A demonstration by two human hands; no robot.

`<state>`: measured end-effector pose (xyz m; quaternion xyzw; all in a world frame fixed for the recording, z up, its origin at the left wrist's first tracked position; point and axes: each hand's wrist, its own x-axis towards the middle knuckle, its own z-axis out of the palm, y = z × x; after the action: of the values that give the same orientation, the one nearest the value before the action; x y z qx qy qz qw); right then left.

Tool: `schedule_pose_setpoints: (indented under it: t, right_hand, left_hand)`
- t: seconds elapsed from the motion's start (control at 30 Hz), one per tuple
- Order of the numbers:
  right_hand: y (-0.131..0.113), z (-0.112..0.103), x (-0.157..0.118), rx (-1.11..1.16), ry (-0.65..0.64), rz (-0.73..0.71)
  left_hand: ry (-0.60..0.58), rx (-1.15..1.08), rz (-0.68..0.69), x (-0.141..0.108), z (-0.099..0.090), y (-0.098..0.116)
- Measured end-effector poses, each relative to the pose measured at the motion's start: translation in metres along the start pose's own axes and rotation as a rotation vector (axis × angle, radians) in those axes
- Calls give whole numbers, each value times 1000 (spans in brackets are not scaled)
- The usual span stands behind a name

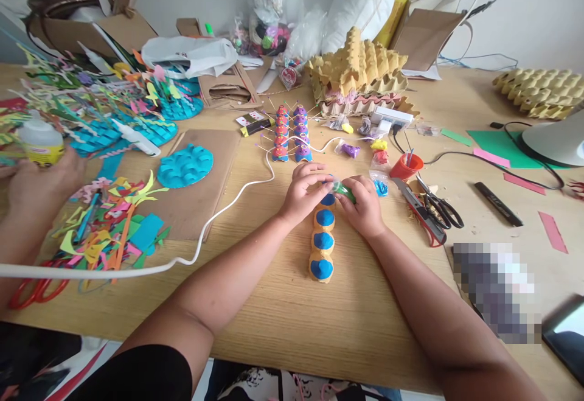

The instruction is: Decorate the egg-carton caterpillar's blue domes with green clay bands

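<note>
My left hand (pixel 306 193) and my right hand (pixel 365 207) meet in the middle of the table. Between their fingers is a small clear packet with something green in it (pixel 345 191), probably soft clay. Both hands pinch it, the left at the clear end and the right at the green end. Beneath and in front of them lies an orange egg-carton strip (pixel 316 259) with blue caps on its bumps; my fingers hide its far end. Just beyond stand a red-and-blue carton caterpillar (pixel 281 133) and a purple one (pixel 300 130), with thin sticks poking from their sides.
Small clay bags (pixel 350 149), a red cup (pixel 406 166), a cutter (pixel 422 212) and black scissors (pixel 440 203) lie rightward. A white cable (pixel 214 215) crosses left. At far left, another person's hand (pixel 45 185) holds a glue bottle (pixel 42 139) near paper scraps (pixel 148 230).
</note>
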<state>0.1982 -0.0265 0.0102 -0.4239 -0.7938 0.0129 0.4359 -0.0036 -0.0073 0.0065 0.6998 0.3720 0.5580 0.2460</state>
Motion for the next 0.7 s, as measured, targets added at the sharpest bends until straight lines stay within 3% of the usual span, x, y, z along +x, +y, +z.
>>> schedule_pose_setpoints:
  t: [0.43, 0.7]
  right_hand:
    - [-9, -7, 1, 177, 31, 48]
    - [-8, -4, 2, 138, 100, 46]
  left_hand:
    - [3, 149, 58, 0, -1, 0]
    - [60, 164, 57, 0, 1, -1]
